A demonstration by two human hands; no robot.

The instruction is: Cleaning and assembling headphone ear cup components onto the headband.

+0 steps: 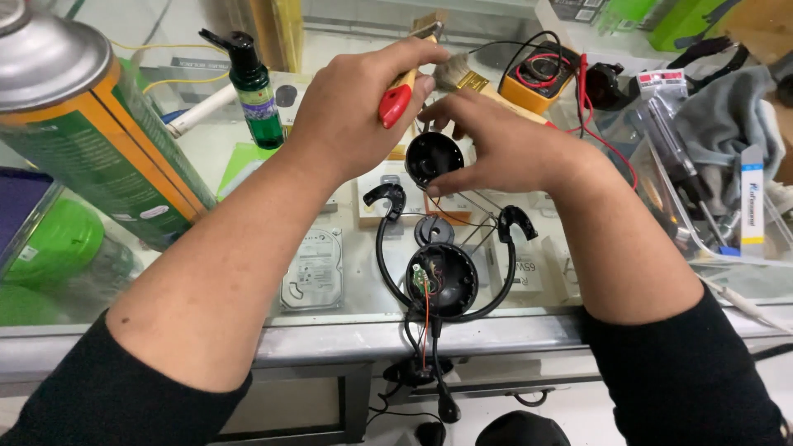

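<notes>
My left hand (355, 111) grips a brush with a red and yellow handle (397, 95), its bristles pointing away from me. My right hand (504, 144) holds a round black earcup shell (431, 157) by its right side, just under the brush handle. On the glass counter below lies an opened black headset (442, 277) with a curved band, a small circuit board and thin red wires showing in its cup. A small black disc (434, 230) lies between the two cups.
A large green and orange spray can (78, 116) stands at left, with a green pump bottle (254, 91) behind it. A second brush (479, 83), a yellow multimeter (541, 78) with red leads and a clear box (702, 206) of tools sit at right. A hard drive (312, 268) shows under the glass.
</notes>
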